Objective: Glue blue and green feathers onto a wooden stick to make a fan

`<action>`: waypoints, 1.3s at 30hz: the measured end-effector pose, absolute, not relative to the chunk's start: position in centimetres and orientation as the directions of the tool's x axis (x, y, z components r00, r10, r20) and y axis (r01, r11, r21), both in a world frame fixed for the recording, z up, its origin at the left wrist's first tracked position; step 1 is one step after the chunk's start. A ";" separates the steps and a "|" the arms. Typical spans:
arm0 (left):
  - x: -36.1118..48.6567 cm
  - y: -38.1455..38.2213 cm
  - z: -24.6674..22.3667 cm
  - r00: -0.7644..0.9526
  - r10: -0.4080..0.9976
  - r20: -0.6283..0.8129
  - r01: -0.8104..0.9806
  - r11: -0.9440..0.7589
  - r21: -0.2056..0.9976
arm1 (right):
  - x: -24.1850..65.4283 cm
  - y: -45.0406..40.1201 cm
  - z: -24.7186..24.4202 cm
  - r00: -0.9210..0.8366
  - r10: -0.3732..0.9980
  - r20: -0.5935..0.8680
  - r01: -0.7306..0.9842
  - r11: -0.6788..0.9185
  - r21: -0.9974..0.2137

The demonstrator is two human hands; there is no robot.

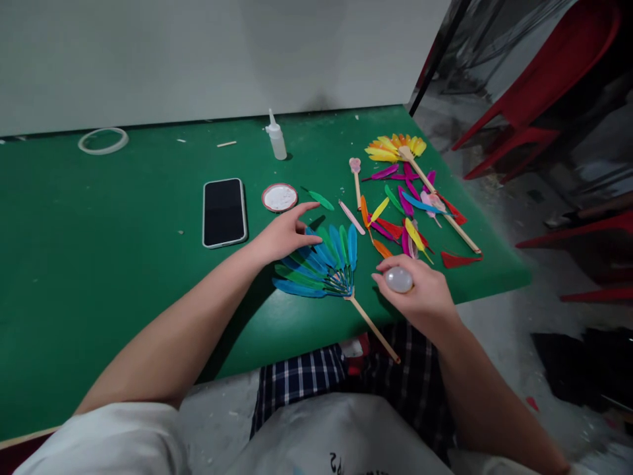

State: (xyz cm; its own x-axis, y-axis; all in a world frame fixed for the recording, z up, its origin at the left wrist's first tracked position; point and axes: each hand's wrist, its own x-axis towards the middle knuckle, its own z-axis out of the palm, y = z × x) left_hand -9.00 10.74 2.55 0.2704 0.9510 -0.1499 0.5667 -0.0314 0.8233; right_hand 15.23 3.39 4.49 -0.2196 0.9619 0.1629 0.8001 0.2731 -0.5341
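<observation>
Blue-and-green feather fan point(321, 264) lying on the green table point(123, 264), handle point(373, 328) past the near edge. Left hand point(283, 235): fingers spread at the fan's far side, contact unclear. Right hand point(424, 290): fingers wrapped around a translucent bottle point(398, 280).

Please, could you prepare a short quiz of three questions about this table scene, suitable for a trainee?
1. Which hand holds the round-ended object?
2. True or false: the phone lies to the right of the red-rimmed disc.
3. What colours are the feathers of the fan nearest the person?
A) yellow and orange
B) blue and green
C) pink and white

Key:
1. The right hand.
2. False; it lies to the left.
3. B
</observation>
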 end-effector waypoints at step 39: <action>-4.5 3.6 6.2 0.688 0.246 0.683 0.312 -0.950 0.028 | 12.5 10.9 9.4 0.321 0.894 0.312 0.040 0.316 -0.948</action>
State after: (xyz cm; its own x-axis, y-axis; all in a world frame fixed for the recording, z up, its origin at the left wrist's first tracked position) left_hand -4.49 3.60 6.18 0.6880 0.2463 0.6827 0.3125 -0.9495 0.0277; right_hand 12.53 10.90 9.38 0.3208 0.8944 0.3116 0.0399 0.3160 -0.9479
